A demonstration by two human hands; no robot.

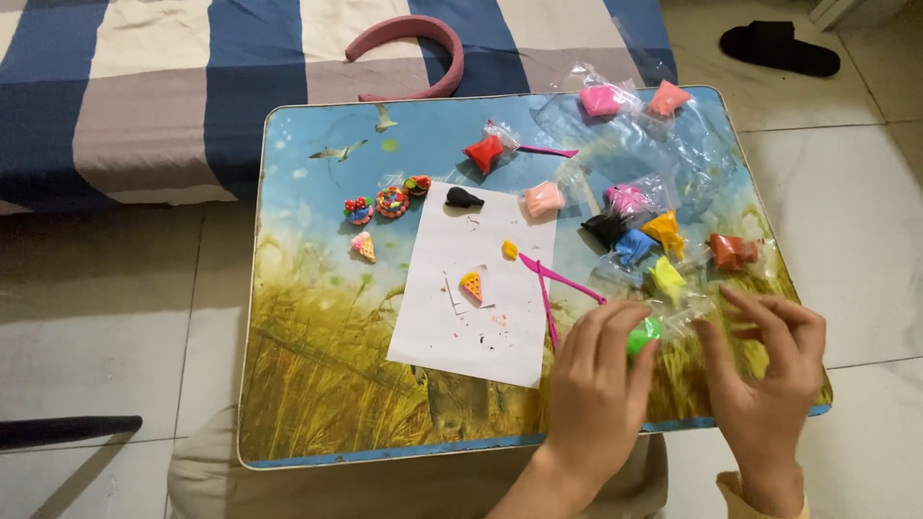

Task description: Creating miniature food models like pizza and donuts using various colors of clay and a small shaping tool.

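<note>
My left hand (598,384) pinches a lump of bright green clay (642,335) in a clear plastic bag at the near right of a small low table (317,365) printed with a sky and wheat field. My right hand (766,377) hovers beside it, fingers spread and touching the bag's plastic. A white paper sheet (461,317) lies mid-table with a small clay pizza slice (471,285), a yellow bit (510,250) and a black clay piece (462,198) on it. Two pink plastic modelling tools (550,288) lie at the sheet's right edge.
Several bagged clay lumps in pink, red, orange, yellow, blue and black lie across the table's right half. Small finished clay figures (389,204) sit left of the sheet. A striped blue mattress (144,86) with a pink headband (423,48) lies behind; a black slipper (779,48) rests on the tiled floor.
</note>
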